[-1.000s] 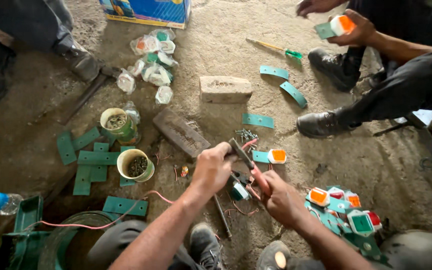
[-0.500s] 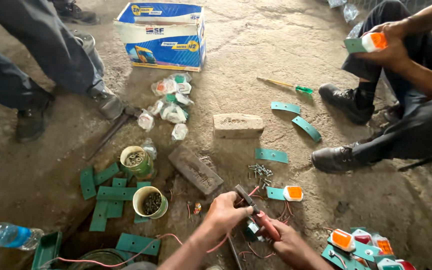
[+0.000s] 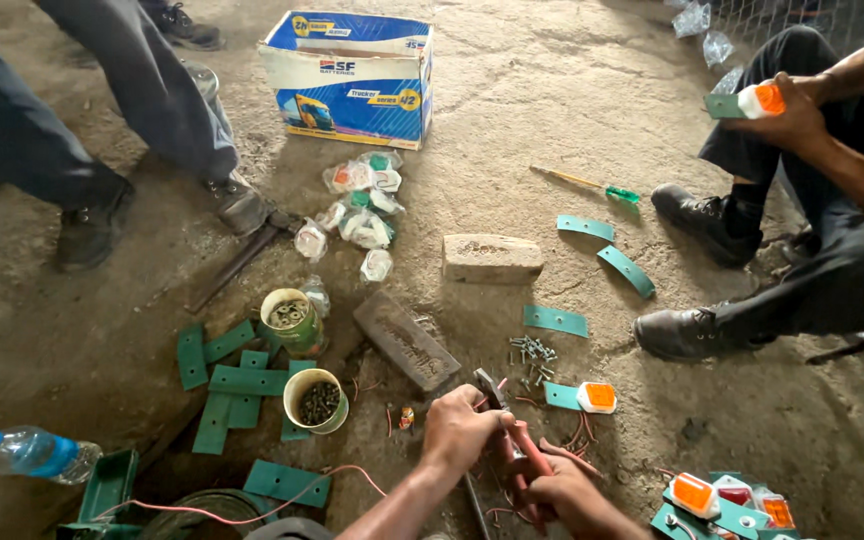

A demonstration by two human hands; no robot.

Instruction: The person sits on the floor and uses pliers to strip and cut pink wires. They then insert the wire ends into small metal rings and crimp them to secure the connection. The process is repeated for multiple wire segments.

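The floor [image 3: 572, 90] is bare concrete, and everything lies spread on it within arm's reach of the seated people.

At twelve o'clock sits the biggest item, a blue and white carton [image 3: 352, 75], open at the top. Left of it, at ten o'clock, a standing person's legs [image 3: 102, 110] fill the corner. At two to three o'clock a seated co-worker [image 3: 832, 230] holds up a green plate with an orange lamp [image 3: 752, 100].

Two bricks [image 3: 492, 257] lie near the centre. At eight o'clock green plates [image 3: 237, 385] are heaped beside two tins [image 3: 317, 400] of fasteners, probably kept upright so nothing spills. A water bottle [image 3: 27, 452] lies at the far left.

At six o'clock the wearer's left hand [image 3: 462, 430] and right hand [image 3: 562, 495] meet over red-handled pliers [image 3: 517, 450]. The right hand's grip is closed round the handles; the left's fingers pinch at the pliers' head, apparently steadying something small there, though I cannot tell what. A red wire [image 3: 252, 500] trails off toward seven o'clock.

Just beyond, at five o'clock, lie loose screws [image 3: 532, 352] and a finished lamp [image 3: 597, 397].
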